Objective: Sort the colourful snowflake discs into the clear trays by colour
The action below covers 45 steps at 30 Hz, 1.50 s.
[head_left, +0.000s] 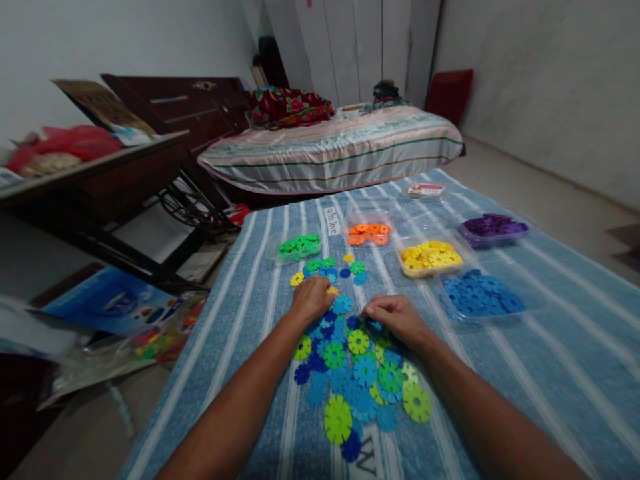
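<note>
A loose heap of notched plastic discs (365, 368) in light blue, dark blue, green and lime lies on the cloth in front of me. At the heap's far left edge is my left hand (314, 299), closed, fingers curled downward; a yellow-orange disc (333, 291) shows beside its fingertips. My right hand (397, 319) is closed over the heap's right side, thumb and fingers together near a dark blue disc (353, 323). What either hand holds, if anything, is hidden. Just beyond my left hand, several green, blue and yellow discs (357, 267) lie scattered.
Clear tubs hold green discs (300, 245), orange discs (370, 233), yellow discs (431, 255), purple discs (493, 225) and blue discs (483, 293). A lidded box (425, 191) sits at the back. The striped cloth (230, 300) covers the table; a bed (340, 150) stands beyond.
</note>
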Each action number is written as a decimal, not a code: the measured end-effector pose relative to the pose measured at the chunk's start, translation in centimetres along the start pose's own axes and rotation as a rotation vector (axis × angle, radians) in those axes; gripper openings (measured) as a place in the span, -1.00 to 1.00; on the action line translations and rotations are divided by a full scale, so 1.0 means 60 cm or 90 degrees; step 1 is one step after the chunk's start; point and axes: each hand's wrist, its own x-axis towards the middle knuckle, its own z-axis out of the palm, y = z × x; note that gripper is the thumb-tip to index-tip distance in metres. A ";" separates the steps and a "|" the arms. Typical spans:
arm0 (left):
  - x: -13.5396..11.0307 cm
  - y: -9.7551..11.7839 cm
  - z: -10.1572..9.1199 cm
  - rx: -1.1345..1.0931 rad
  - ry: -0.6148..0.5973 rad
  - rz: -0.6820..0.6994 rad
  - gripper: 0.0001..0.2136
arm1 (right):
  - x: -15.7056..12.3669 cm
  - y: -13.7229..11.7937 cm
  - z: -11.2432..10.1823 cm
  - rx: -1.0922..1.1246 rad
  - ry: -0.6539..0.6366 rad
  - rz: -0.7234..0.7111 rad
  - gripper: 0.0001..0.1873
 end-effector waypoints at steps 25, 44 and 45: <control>0.158 0.097 -0.069 -0.153 0.092 0.022 -0.84 | 0.007 0.005 0.006 0.031 0.005 -0.011 -0.55; 0.197 0.043 -0.010 -0.178 0.039 -0.036 -0.86 | 0.010 0.006 0.007 0.038 -0.001 -0.013 -0.58; 0.195 0.041 -0.011 -0.192 0.044 -0.035 -0.86 | 0.010 0.006 0.007 0.039 -0.001 -0.013 -0.58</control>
